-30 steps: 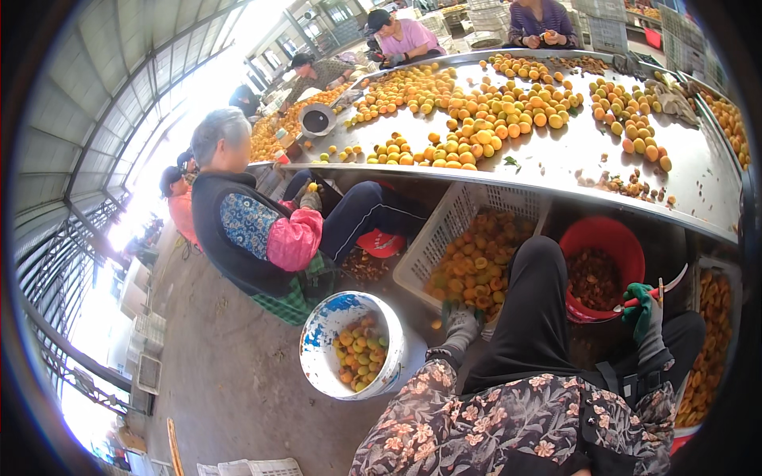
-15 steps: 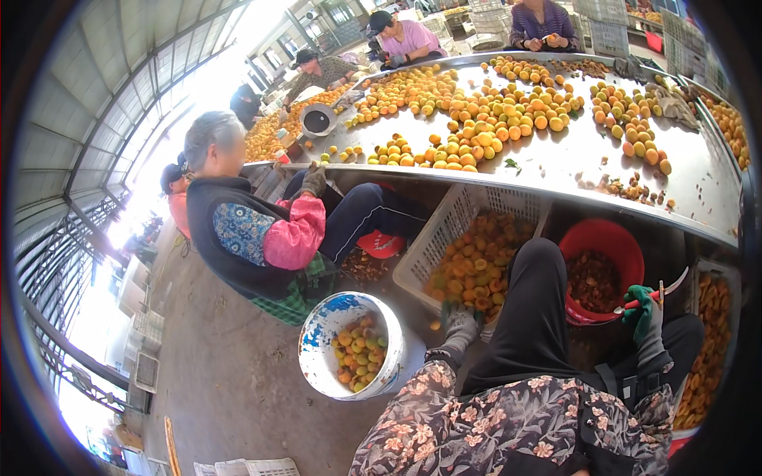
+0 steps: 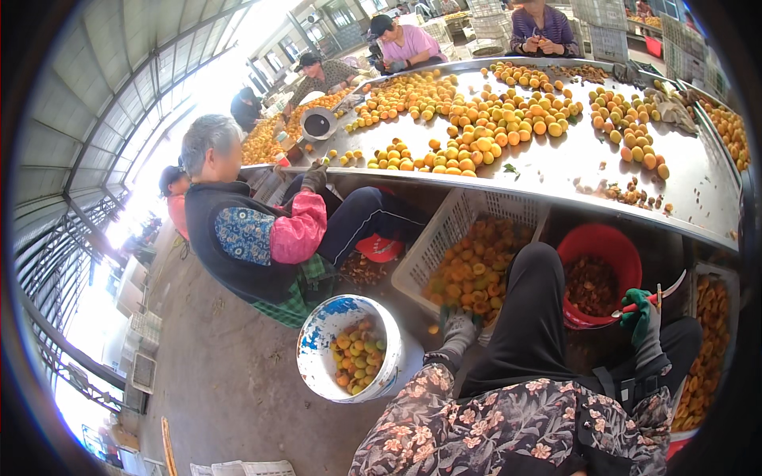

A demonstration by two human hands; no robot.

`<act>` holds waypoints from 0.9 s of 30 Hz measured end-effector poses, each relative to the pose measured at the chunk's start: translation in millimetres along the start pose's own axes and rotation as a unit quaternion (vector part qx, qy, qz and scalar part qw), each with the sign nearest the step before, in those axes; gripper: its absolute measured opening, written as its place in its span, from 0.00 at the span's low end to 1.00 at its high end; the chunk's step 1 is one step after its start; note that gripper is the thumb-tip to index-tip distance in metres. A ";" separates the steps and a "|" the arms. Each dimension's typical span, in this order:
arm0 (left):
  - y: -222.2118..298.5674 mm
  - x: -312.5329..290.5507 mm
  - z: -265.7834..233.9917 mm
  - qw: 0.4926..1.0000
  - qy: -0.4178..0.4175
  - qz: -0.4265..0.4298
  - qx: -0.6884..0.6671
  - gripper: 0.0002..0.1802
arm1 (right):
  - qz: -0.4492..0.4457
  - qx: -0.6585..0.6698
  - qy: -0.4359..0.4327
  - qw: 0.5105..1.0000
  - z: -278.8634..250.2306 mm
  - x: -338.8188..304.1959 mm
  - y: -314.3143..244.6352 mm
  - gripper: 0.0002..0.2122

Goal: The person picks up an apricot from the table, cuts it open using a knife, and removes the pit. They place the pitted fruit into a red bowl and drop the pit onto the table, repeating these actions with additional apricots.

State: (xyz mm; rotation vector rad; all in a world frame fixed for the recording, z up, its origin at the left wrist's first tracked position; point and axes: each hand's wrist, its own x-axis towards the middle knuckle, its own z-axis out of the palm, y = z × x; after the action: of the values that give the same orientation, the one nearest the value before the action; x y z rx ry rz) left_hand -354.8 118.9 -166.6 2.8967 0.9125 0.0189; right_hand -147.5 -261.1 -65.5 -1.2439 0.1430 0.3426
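Note:
My right hand [image 3: 640, 312], in a grey and green work glove, is closed around a red-handled tool [image 3: 662, 292] with a curved, pale metal blade; it is above my right thigh, beside a red bucket [image 3: 629, 238] holding brown scraps. My left hand [image 3: 458, 327], gloved too, is low beside my left leg at the near edge of a white slotted crate [image 3: 413, 266]. Its fingers are dark and indistinct, so their grip cannot be made out. Halved apricots [image 3: 476, 274] fill much of that crate.
A paint-marked white bucket [image 3: 405, 353] with apricots stands at my left. Beyond my knees is a metal table [image 3: 556, 163] heaped with whole apricots [image 3: 484, 147]. A co-worker [image 3: 230, 202] sits at left; others sit across. Another crate [image 3: 726, 278] of apricot pieces is at right.
Both my hands stay almost in place; the tool is still in the right one. The view has shifted slightly. Across the table, the co-worker in purple has brought their hands closer together.

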 end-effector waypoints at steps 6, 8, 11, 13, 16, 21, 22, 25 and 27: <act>0.9 -1.3 -1.4 1.000 0.002 0.002 0.004 0.24 | -0.002 -0.008 0.007 1.000 4.2 -3.9 -3.6 0.05; 1.6 -1.6 -2.3 1.000 0.004 0.000 0.003 0.24 | -0.003 -0.020 0.014 1.000 5.1 -4.8 -3.5 0.05; 2.1 -1.4 -5.0 1.000 -0.012 -0.001 0.007 0.25 | -0.015 -0.009 0.021 1.000 4.6 -4.7 -2.7 0.07; 1.9 -0.9 -5.4 0.999 -0.032 -0.006 0.007 0.25 | -0.023 0.001 0.035 0.999 2.6 -3.7 -1.9 0.08; 0.6 -0.2 -0.9 0.999 -0.032 -0.006 0.010 0.26 | -0.029 0.010 0.033 0.999 -2.0 -1.5 -0.7 0.09; -2.0 1.5 14.4 0.998 0.062 -0.001 0.007 0.26 | -0.019 0.017 0.017 1.000 -7.2 1.4 2.5 0.10; -1.9 1.8 15.7 0.998 0.065 0.001 0.000 0.25 | -0.015 0.020 0.020 0.999 -7.6 1.9 3.1 0.10; -2.0 2.3 13.8 1.000 0.022 -0.006 -0.006 0.24 | -0.018 0.017 0.017 1.000 -7.6 3.2 4.7 0.10; -1.0 2.2 9.1 1.000 -0.007 -0.010 -0.002 0.24 | -0.017 0.006 0.017 1.000 -8.0 4.1 5.4 0.11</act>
State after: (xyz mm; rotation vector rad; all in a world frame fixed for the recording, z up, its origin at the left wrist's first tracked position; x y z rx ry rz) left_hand -353.2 120.1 -175.9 2.8808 0.9370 -0.0014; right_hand -144.8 -266.5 -74.1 -1.2402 0.1517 0.2907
